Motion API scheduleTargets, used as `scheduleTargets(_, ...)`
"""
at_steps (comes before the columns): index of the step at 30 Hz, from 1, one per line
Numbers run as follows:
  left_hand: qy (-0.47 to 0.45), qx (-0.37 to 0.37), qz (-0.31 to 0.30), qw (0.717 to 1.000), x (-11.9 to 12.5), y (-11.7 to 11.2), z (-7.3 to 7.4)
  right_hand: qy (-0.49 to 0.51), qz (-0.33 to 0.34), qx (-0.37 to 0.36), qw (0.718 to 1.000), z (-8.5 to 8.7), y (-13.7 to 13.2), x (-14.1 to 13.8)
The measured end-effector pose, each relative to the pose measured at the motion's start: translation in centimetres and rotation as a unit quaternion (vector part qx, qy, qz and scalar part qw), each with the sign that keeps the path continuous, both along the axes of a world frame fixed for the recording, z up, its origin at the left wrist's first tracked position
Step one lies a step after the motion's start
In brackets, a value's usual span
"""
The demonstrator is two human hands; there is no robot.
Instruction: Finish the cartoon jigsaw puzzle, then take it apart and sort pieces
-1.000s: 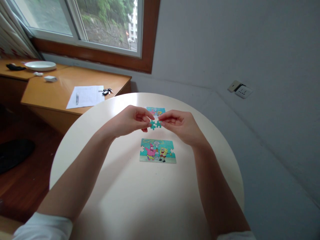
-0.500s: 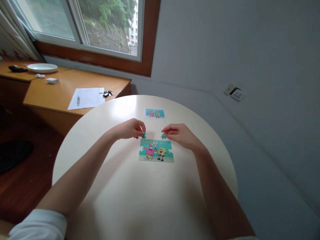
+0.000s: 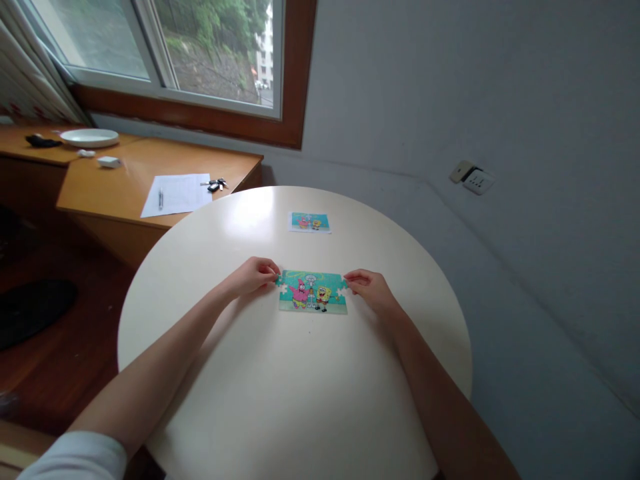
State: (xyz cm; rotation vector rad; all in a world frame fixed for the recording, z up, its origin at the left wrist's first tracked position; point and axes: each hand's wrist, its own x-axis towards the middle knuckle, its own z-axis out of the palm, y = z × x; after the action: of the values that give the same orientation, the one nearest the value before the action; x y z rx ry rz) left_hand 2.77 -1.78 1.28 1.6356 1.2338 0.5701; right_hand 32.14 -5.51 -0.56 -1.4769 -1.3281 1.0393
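A cartoon jigsaw puzzle (image 3: 313,292) with a pink starfish and a yellow sponge figure lies flat on the round white table (image 3: 300,387). Gaps show at its left and right edges. My left hand (image 3: 256,275) is closed in a pinch on a small teal puzzle piece (image 3: 279,281) at the left edge. At the right edge my right hand (image 3: 371,289) is also pinched, its fingertips largely covering a teal piece beside the gap. Farther back lies a reference picture (image 3: 310,222) with the same cartoon scene.
A wooden desk (image 3: 115,190) at the left holds a paper sheet (image 3: 177,195), a pen (image 3: 161,199), keys (image 3: 216,185), a small white box (image 3: 109,162) and a white plate (image 3: 90,138). Beyond the table stands a wall with a socket (image 3: 477,181).
Both hands have moved apart and lower, from above the puzzle's top edge to its left and right sides, taking the two teal pieces with them. The view has shifted slightly.
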Motion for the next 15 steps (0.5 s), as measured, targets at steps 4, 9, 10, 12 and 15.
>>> scheduleTargets(4, 0.004, 0.015, -0.010, 1.000, 0.12, -0.09, -0.07, -0.012, 0.016, -0.007, 1.000, 0.07, 0.02, 0.03)
scheduleTargets(9, 0.025, 0.045, -0.032, 0.998, 0.34, -0.35, 0.11, -0.016, 0.031, -0.011, 0.999, 0.25, -0.08, -0.03)
scheduleTargets(10, 0.033, 0.047, -0.035, 0.998, 0.40, -0.41, 0.15, -0.018, 0.033, -0.011, 0.999, 0.28, -0.10, -0.04)
scheduleTargets(12, 0.047, 0.049, -0.038, 0.997, 0.54, -0.53, 0.22, -0.022, 0.035, -0.012, 0.999, 0.32, -0.12, -0.04)
scheduleTargets(15, 0.062, 0.057, -0.043, 0.996, 0.74, -0.65, 0.22, -0.030, 0.040, -0.013, 0.999, 0.33, -0.12, -0.01)
